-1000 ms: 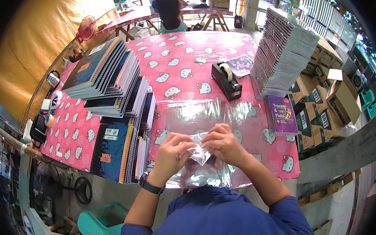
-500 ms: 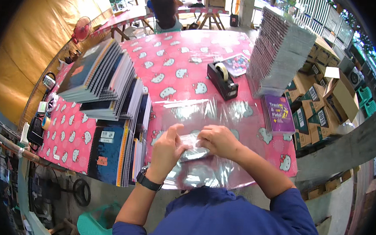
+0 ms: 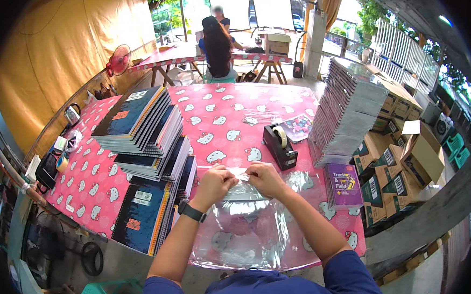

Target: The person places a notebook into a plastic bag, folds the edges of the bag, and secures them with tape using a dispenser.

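The left hand (image 3: 215,186) and the right hand (image 3: 266,180) are close together over the tabletop (image 3: 230,95), each pinching the clear plastic film (image 3: 241,233) between thumb and bent fingers. The film lies in front of the person's body, spread over the pink, cat-print table cover and reaching the near edge; its pinched part, creased and shiny, is between the 2 hands. A dark wristwatch (image 3: 192,212) is strapped on the left wrist. Just beyond the right hand is a black tape dispenser (image 3: 281,150) carrying a pale roll, with a colourful printed sheet (image 3: 299,126) behind it. To the left of the left forearm, spiral notebooks (image 3: 140,119) with dark blue covers are piled in uneven, overlapping stacks. To the right, a tall stack of spiral-bound books (image 3: 345,116) has glossy sides, and a purple-covered book (image 3: 345,183) lies just on its near side. Cardboard boxes (image 3: 389,183) are gathered past the right side of the tabletop, at least 1 with its flaps up. At the far end, 2 people (image 3: 218,49) are at another pink-covered table (image 3: 173,56), and a red fan (image 3: 119,59) is near the orange tarp (image 3: 74,56).
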Motion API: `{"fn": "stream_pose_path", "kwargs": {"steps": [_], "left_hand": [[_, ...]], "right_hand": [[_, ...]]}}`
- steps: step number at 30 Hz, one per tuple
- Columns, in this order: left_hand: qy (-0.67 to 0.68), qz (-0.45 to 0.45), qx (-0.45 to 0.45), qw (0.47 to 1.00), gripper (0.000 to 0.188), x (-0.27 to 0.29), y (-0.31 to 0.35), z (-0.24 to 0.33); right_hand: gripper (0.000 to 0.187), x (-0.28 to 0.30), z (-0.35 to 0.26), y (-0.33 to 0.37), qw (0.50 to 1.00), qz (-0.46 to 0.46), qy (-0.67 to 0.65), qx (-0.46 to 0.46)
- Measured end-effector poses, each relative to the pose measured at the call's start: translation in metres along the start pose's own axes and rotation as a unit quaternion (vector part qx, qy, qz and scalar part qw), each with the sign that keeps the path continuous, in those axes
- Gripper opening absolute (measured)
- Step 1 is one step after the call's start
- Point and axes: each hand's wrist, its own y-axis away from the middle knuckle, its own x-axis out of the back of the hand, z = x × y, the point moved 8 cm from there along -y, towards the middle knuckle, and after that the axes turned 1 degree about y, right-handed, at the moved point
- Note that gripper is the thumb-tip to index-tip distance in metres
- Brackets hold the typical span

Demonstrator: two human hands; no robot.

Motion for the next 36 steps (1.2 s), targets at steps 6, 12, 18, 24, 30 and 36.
{"fn": "stream_pose_path", "kwargs": {"steps": [6,12,18,24,30,36], "left_hand": [[-0.028,-0.074,-0.022,0.997,0.005,-0.043,0.092,-0.020],[0.001,-0.036,0.220,0.975,0.025,-0.090,0.166,-0.054],[0.051,0.104,0.382,0.917,0.102,-0.078,0.200,-0.103],[0.250,0.134,0.417,0.864,0.079,-0.113,0.207,-0.116],[0.196,0.119,0.430,0.873,0.079,-0.102,0.194,-0.100],[0.200,0.141,0.452,0.858,0.081,-0.094,0.207,-0.105]], "right_hand": [[0.012,-0.066,0.000,0.087,0.988,-0.122,0.088,0.042],[0.043,-0.102,0.040,0.134,0.979,-0.119,-0.002,-0.165],[0.022,-0.114,0.060,0.104,0.904,-0.288,-0.162,-0.273],[0.027,0.102,0.282,0.063,0.923,0.284,0.055,-0.254],[0.049,0.089,0.375,0.047,0.892,0.091,-0.011,-0.444],[0.031,0.094,0.273,0.049,0.950,0.191,0.005,-0.247]]}}
